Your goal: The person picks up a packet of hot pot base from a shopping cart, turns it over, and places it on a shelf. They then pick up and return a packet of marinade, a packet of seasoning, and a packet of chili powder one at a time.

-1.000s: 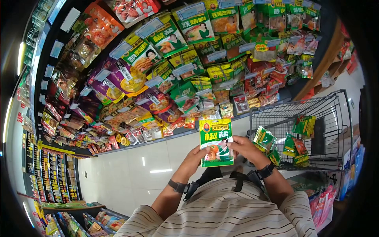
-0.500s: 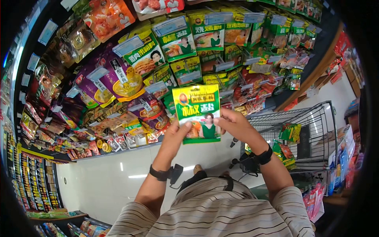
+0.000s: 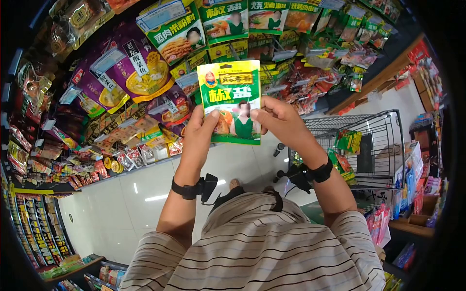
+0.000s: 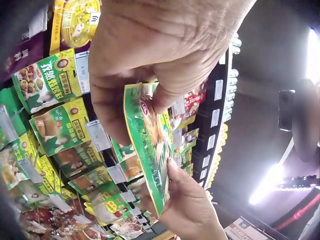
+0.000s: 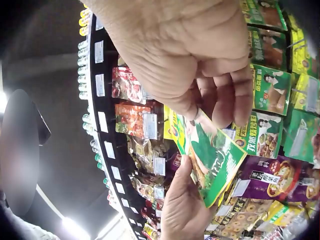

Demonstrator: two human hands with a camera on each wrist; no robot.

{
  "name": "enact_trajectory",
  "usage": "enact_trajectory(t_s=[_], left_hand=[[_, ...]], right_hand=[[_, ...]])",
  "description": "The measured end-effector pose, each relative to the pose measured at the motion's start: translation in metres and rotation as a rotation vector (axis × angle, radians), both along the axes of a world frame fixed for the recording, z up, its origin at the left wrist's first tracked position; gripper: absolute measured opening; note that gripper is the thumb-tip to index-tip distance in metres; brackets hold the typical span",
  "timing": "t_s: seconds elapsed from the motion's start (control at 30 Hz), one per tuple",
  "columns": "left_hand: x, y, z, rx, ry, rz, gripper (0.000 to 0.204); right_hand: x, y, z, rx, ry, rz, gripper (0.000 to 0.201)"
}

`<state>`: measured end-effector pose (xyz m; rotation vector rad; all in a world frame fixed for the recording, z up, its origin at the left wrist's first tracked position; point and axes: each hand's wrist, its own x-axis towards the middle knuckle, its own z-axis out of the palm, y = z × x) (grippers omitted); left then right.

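A green, white and yellow seasoning packet is held upright in front of the chest, its printed face toward the head camera. My left hand pinches its left edge, thumb on the front. At the right edge my right hand grips it the same way, with the other fingers curled behind. In the left wrist view the packet appears nearly edge-on between both hands. The right wrist view shows the packet's lower part slanting between the thumbs.
Shelves ahead hang full of similar green packets and purple pouches. To the right stands a wire shopping cart with several green packets inside. Tiled floor lies below, and another stocked rack is at far left.
Both hands have raised the packet and brought it leftward in the head view, still gripping it by its sides. The view has shifted, so the shelf's purple pouches look larger and closer.
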<state>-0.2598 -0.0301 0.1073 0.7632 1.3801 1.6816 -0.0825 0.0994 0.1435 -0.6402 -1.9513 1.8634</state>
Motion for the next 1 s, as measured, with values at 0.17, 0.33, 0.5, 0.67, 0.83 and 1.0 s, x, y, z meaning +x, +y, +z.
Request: enact_trajectory(t_s=[0.17,0.33,0.5,0.67,0.83,1.0], left_hand=[[0.009,0.003,-0.012,0.103,-0.265,-0.023,0.037],[0.006,-0.006,-0.023,0.224,-0.558,-0.277,0.047],[0.012,-0.012,-0.013,0.272,-0.757,-0.294,0.056],[0.005,-0.016,-0.015,0.353,-0.995,-0.472,0.062],[-0.001,-0.023,-0.011,0.327,-0.936,-0.411,0.065],[-0.009,-0.030,-0.007,0.286,-0.961,-0.379,0.067]], right_hand=[[-0.017,-0.045,0.018,0.003,0.222,0.055,0.032],[-0.018,-0.066,0.022,0.457,0.043,0.078,0.046],[-0.019,-0.081,0.011,0.546,-0.038,0.068,0.051],[-0.020,-0.096,0.009,0.658,-0.079,0.092,0.051],[-0.013,-0.091,0.013,0.667,-0.036,0.087,0.035],[-0.010,-0.066,0.032,0.587,0.045,0.031,0.020]])
